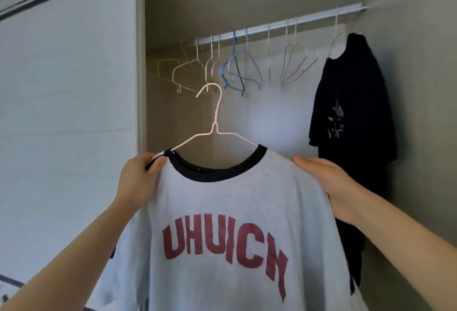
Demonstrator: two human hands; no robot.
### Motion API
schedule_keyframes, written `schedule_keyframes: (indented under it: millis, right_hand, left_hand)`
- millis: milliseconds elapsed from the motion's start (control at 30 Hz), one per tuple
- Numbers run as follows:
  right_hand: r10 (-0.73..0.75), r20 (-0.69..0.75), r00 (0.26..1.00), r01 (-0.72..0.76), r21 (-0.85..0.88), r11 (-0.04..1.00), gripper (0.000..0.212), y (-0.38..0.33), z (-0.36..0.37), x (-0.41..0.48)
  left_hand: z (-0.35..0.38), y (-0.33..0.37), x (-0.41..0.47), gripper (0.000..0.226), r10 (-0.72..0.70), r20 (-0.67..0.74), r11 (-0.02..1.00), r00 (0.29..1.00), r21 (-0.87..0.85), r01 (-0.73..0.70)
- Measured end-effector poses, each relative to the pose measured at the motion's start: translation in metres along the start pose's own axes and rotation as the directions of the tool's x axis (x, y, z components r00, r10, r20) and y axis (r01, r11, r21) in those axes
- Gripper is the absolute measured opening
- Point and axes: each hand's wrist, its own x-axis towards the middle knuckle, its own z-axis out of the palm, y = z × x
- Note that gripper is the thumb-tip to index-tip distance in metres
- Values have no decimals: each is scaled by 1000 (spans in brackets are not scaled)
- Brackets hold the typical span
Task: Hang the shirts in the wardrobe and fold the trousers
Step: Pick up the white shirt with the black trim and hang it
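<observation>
The grey shirt point(222, 199) with red lettering is held up in the lower middle of the frame, on a pale pink wire hanger point(214, 129) whose hook is below the wardrobe rail point(284, 23) and not on it. The left hand point(138, 179) pinches the shirt's shoulder by the collar, fingers curled. The right hand point(326, 182) lies on the other shoulder, fingers fairly straight and thumb hidden, so I cannot tell if it grips. Empty hangers point(237, 68) and a black shirt point(353, 100) hang from the rail
</observation>
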Motion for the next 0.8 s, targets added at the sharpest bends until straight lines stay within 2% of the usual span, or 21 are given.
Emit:
schedule_keyframes:
  millis: [67,133,167,267,333,433,567,667,733,800]
  right_hand:
    - [18,-39,999,-14,96,995,25,-11,-1,-6]
    - [34,-103,994,-19,145,989,30,-21,-6,-11]
    - [42,-127,991,-21,161,987,29,-26,-5,-15]
    - [59,-183,981,-23,191,981,30,-37,-4,-17]
    - [85,-222,971,-34,224,974,30,-42,0,-17]
    - [114,-306,945,-34,254,967,22,-49,2,-15]
    - [67,-448,892,-1,147,989,22,-57,-7,-2]
    - [-16,-501,865,28,18,999,23,-65,-14,13]
    - [-54,-528,848,43,-34,999,22,-68,-15,22]
    - [-42,-536,843,53,5,999,12,-72,-14,29]
  left_hand:
    - [14,8,6,41,63,-18,997,998,39,-63]
    - [29,18,13,32,83,-6,996,997,30,-83]
    - [37,22,16,26,77,29,996,997,46,-79]
    - [66,45,17,41,71,193,995,979,61,-84]
    - [80,69,3,44,81,294,996,952,-3,-84]
    - [94,103,-20,47,137,472,985,871,-159,-69]
    - [110,135,-47,50,258,673,941,693,-339,-21]
    - [117,155,-60,55,353,717,882,601,-469,41]
    - [116,170,-64,38,387,728,839,566,-533,111]
    - [114,185,-65,26,424,724,807,544,-575,135]
